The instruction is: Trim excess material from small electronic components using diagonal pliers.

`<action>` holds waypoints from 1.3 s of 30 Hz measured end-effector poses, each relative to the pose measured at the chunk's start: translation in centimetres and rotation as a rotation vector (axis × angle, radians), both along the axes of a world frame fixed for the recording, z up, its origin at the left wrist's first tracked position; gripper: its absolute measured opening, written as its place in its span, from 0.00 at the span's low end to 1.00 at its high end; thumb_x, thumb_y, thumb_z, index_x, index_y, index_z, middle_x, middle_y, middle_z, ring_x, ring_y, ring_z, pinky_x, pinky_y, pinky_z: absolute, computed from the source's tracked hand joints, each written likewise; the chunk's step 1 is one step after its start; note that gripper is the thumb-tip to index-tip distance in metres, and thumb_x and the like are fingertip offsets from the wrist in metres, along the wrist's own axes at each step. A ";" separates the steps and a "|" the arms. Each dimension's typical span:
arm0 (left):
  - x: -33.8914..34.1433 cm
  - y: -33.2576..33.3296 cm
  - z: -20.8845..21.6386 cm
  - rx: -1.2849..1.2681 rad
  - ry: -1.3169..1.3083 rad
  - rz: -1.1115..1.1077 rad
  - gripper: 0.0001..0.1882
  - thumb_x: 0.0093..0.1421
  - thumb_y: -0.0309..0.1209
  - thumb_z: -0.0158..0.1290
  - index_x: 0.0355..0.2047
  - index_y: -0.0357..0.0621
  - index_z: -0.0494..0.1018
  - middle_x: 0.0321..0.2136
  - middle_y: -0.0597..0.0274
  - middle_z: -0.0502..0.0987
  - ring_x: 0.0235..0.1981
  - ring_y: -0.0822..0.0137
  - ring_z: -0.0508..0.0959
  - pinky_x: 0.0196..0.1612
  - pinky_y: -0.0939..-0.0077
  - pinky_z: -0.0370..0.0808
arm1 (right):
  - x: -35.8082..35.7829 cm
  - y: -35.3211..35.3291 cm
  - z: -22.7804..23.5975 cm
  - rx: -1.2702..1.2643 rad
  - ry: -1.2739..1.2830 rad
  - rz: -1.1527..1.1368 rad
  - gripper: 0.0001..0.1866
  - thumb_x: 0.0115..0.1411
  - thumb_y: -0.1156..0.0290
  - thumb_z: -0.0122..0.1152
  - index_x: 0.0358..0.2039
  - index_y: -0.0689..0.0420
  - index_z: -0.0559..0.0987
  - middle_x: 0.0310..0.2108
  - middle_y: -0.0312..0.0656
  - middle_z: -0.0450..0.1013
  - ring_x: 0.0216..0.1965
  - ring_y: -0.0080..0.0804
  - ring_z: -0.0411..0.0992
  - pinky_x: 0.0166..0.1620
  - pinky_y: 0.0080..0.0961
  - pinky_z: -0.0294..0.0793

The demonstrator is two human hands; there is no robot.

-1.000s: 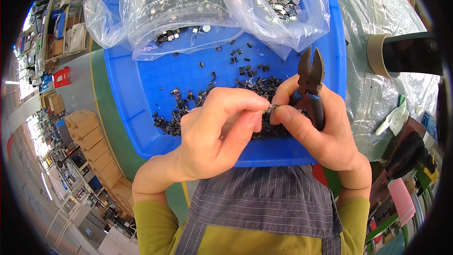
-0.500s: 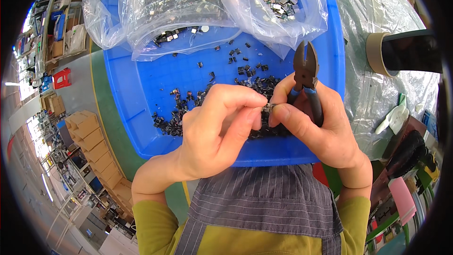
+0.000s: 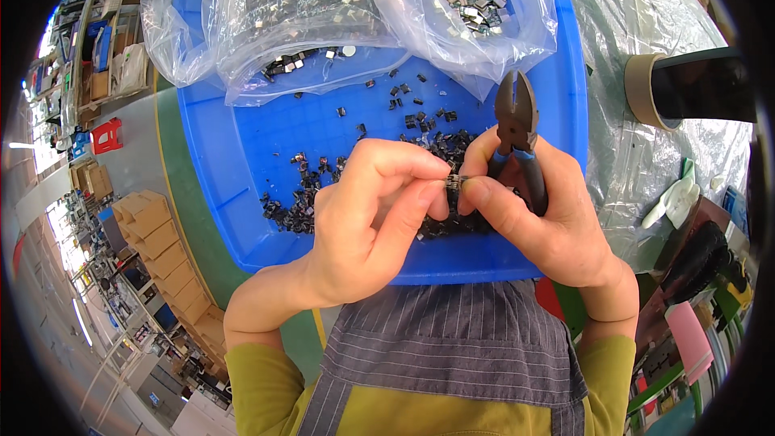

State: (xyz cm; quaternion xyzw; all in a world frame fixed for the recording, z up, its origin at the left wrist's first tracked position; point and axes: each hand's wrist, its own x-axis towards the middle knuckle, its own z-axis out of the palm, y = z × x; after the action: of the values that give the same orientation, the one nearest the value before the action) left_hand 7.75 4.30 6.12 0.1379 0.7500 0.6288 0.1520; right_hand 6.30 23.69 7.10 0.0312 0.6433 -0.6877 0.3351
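My left hand [image 3: 355, 230] is closed in a pinch, thumb and forefinger on one end of a small dark part with metal strips [image 3: 454, 182]. The thumb and forefinger of my right hand [image 3: 557, 230] grip its other end. Diagonal cutters [image 3: 517, 117] with dark, blue-banded handles are also held in my right hand. Their jaws point away from me, slightly apart, touching nothing. Below both hands, a heap of small black parts [image 3: 295, 202] lies in a blue tray [image 3: 211, 186]. The exact kind of the pinched part is too small to make out.
Two clear plastic bags of small shiny parts, a left bag [image 3: 299, 12] and a right bag [image 3: 533, 28], lie across the tray's far side. Rightward, a tape roll [image 3: 643, 90] and a white glove [image 3: 672, 200] rest on plastic sheeting. Cardboard boxes [image 3: 157, 238] stand at the left.
The cutters have shifted slightly left and their jaws are closer together. More of the small part shows between my fingertips. Both hands keep their pinch.
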 end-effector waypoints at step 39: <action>0.6 -2.2 1.0 0.530 -0.791 0.185 0.24 0.60 0.26 0.46 0.56 0.28 0.59 0.53 0.45 0.67 0.55 0.55 0.70 0.56 0.64 0.69 | 1.6 -0.4 -1.3 -0.045 0.386 -0.232 0.08 0.62 0.75 0.51 0.42 0.62 0.72 0.30 0.36 0.72 0.33 0.19 0.69 0.37 0.19 0.69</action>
State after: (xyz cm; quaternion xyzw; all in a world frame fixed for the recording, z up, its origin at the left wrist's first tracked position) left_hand 8.36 2.10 7.12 -0.1450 0.4580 0.8132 0.3286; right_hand 7.88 23.24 5.80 -0.0345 0.6722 -0.7289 0.1252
